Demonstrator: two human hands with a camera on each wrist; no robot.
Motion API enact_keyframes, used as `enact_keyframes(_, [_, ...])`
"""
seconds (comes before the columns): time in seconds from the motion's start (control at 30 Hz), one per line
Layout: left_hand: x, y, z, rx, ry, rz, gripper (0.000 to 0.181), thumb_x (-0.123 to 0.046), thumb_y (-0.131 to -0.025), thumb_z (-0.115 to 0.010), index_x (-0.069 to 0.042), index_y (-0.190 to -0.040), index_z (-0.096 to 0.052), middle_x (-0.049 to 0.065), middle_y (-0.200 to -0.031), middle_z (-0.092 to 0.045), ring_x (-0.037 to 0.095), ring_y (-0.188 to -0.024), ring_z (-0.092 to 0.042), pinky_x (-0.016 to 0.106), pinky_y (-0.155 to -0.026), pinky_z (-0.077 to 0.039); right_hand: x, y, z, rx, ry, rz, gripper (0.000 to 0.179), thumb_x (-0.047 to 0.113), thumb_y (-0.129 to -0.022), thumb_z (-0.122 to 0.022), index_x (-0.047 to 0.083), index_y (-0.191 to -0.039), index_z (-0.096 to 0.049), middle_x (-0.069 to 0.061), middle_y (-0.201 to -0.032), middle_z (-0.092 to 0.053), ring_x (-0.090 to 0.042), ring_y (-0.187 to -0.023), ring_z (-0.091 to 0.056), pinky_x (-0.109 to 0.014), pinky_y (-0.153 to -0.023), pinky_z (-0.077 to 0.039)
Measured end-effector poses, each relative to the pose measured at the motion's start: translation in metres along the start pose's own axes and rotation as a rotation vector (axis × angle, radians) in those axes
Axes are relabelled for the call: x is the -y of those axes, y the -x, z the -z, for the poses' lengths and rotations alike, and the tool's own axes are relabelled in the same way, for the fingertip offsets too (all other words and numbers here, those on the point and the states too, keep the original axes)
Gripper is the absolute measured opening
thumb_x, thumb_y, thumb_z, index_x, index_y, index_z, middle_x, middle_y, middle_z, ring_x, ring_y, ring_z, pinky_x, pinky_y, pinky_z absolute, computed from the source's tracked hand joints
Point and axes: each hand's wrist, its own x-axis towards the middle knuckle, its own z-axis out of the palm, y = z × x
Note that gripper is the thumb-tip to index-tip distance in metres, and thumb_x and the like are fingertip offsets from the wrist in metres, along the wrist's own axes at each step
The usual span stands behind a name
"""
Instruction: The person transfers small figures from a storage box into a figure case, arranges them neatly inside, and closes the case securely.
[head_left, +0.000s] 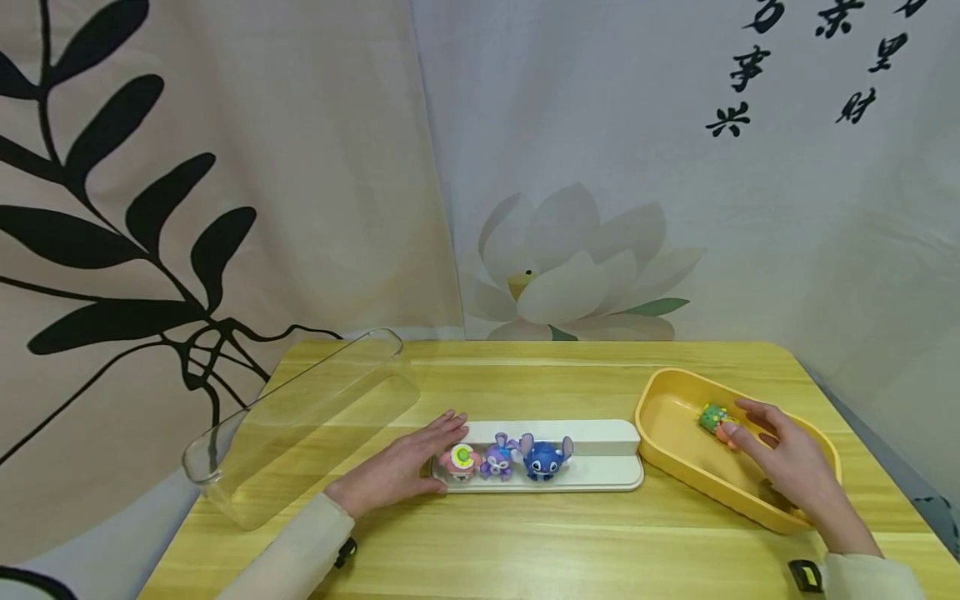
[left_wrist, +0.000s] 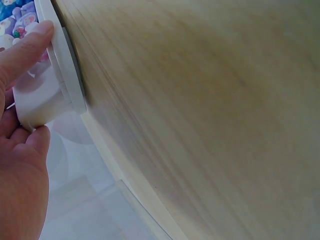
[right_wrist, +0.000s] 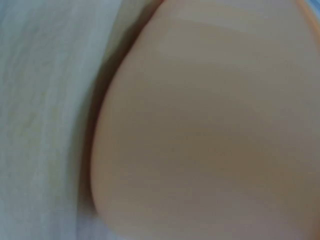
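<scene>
My left hand (head_left: pixel 408 467) grips the left end of a low, stepped white display stand (head_left: pixel 603 472). In the left wrist view, digits of the left hand (left_wrist: pixel 20 175) lie on both sides of the stand's rounded end (left_wrist: pixel 42 97). Three small figurines stand in a row on its lower step: a pink one with a green-and-yellow swirl (head_left: pixel 461 461), a purple long-eared one (head_left: pixel 498 457) and a blue big-eared one (head_left: pixel 544 457). Over a yellow tray (head_left: pixel 675 446), my right hand (head_left: pixel 787 458) pinches a small green figurine (head_left: pixel 712 417) at its fingertips, its lower part partly hidden.
A long clear cover (head_left: pixel 300 442) lies slantwise at the table's left, overhanging the edge. The wooden table (head_left: pixel 525 542) carries everything, with a printed curtain (head_left: pixel 570 150) behind it. In the right wrist view, only the blurred tray (right_wrist: pixel 200 125) and tabletop (right_wrist: pixel 45 125) show.
</scene>
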Motion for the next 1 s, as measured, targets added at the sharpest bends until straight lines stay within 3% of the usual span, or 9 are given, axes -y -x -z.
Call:
enact_keyframes(0.7, [0.0,-0.001,0.001,0.0,0.018,-0.003,0.091,-0.024,-0.086,-0.084,-0.009,-0.161,-0.035,0.007,-0.171,-0.022,0.025,-0.157,-0.019,0.046,-0.122,-0.031,-0.019,-0.015,0.004,0.152,0.023,-0.008,0.067,0.033,-0.105,-0.063,-0.013,-0.148,-0.042,-0.04,-0.146,-0.047,-0.058,-0.127,-0.051,-0.003,-0.076,-0.041])
enact_keyframes(1.0, [-0.001,-0.001,0.001,0.0,0.022,-0.001,0.091,-0.024,-0.086,-0.084,-0.009,-0.161,-0.035,0.005,-0.172,-0.021,0.026,-0.157,-0.02,0.047,-0.123,-0.031,-0.023,-0.022,0.0,0.146,0.051,0.042,0.06,0.027,-0.102,-0.068,-0.016,-0.14,-0.049,-0.038,-0.136,-0.056,-0.055,-0.122,-0.057,-0.007,-0.078,-0.045])
